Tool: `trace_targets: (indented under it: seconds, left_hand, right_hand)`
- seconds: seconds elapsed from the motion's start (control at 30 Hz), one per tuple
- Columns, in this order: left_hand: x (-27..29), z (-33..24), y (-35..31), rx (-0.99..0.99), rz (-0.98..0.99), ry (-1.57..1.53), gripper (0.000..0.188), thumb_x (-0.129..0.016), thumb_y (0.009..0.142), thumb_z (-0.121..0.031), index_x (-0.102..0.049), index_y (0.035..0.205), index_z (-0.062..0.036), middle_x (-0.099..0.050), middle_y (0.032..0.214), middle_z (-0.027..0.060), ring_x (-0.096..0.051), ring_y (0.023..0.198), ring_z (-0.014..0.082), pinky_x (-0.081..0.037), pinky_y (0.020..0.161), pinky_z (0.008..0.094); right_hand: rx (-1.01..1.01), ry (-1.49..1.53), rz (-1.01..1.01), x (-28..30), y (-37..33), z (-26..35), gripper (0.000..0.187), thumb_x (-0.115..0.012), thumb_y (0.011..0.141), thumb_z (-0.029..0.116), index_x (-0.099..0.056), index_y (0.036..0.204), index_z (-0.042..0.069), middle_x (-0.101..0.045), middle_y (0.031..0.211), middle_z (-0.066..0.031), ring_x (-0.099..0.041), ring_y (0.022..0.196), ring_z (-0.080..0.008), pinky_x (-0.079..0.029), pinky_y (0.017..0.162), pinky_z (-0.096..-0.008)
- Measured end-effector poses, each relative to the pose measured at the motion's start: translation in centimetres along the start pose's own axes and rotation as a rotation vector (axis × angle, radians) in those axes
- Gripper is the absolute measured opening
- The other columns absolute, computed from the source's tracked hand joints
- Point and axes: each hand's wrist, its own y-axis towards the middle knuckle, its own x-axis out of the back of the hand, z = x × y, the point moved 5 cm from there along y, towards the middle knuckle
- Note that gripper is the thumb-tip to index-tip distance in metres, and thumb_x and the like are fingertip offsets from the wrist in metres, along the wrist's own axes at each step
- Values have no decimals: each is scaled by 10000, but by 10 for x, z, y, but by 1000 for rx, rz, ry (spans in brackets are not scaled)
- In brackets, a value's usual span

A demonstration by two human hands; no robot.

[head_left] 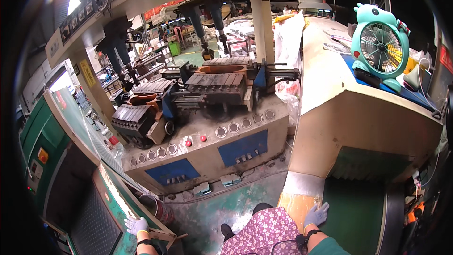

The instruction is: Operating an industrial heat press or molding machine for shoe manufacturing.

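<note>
My left hand (137, 225), in a pale grey glove, is at the lower left with its fingers spread. It is over the worn green edge (111, 192) of a machine bed, and whether it touches I cannot tell. My right hand (316, 215), gloved alike, has its fingers stretched out at the border between a tan ledge (298, 203) and a dark green conveyor belt (353, 212). Neither hand holds anything. A floral apron (263, 230) covers my lap between them.
Ahead is a two-station press (207, 148) with clamps, gauges and red buttons (203, 138). Foot pedals (230, 180) lie at its base. A turquoise fan (381, 45) stands on the tan conveyor housing (368, 123) at right. A bucket (163, 210) sits beside the green machine.
</note>
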Motion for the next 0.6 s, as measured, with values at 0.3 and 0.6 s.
trace_targets:
  seconds: [0.3, 0.6]
  left_hand:
    - [2, 29, -28, 46, -255, 43, 773, -612, 901, -427, -389, 1580, -132, -394, 1631, 138, -415, 1471, 298, -342, 1178, 523]
    - [53, -23, -89, -260, -302, -50, 626, -699, 906, -500, -654, 1297, -13, -673, 1224, 262, -652, 1103, 453, -539, 948, 547]
  right_hand:
    - [-184, -145, -38, 4, 0, 6, 534, -437, 1060, 402, -537, 1463, 66, -503, 1557, -103, -554, 1334, -279, -440, 1079, -427]
    - [-115, -213, -137, 25, 2, 6, 314, -513, 966, 235, -666, 1211, 112, -652, 1329, -91, -602, 1219, -269, -486, 991, -422]
